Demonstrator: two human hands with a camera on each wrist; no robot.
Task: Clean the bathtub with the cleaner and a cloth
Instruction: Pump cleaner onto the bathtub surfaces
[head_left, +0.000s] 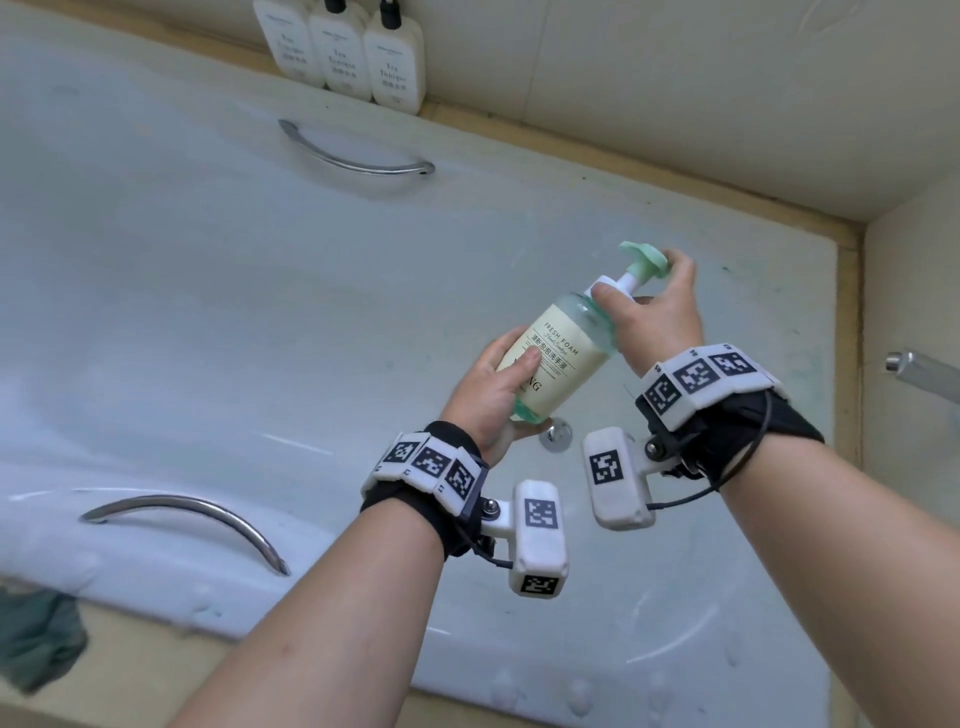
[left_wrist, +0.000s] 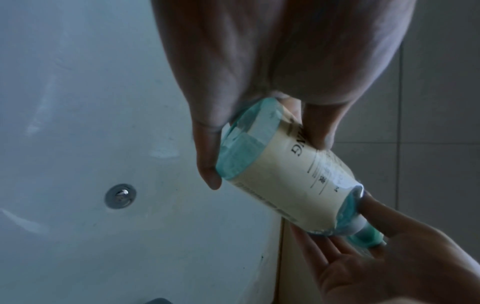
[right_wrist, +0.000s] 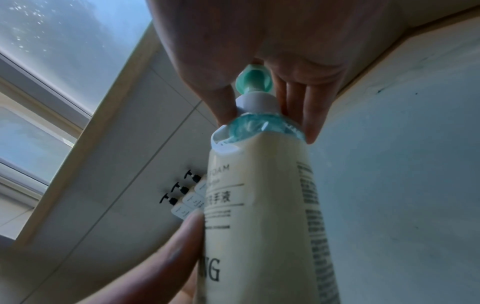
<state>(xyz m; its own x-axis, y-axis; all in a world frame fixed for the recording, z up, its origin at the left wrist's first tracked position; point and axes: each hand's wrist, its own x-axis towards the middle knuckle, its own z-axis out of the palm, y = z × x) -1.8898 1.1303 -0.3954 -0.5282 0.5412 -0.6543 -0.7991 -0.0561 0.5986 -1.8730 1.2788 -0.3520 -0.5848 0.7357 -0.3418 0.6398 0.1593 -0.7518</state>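
Cleaner bottle (head_left: 558, 353), smooth rigid plastic, probably slippery and fairly heavy, tilts over the bathtub (head_left: 208, 312); left hand (head_left: 491, 387) wraps its base, right hand (head_left: 657, 312) pinches the pump neck.

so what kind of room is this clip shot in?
Almost certainly a bathroom, perhaps a hotel's. A white bathtub with curved chrome grab handles and a round metal drain fills the view, and three matching white pump bottles stand on its ledge against the tiled wall.
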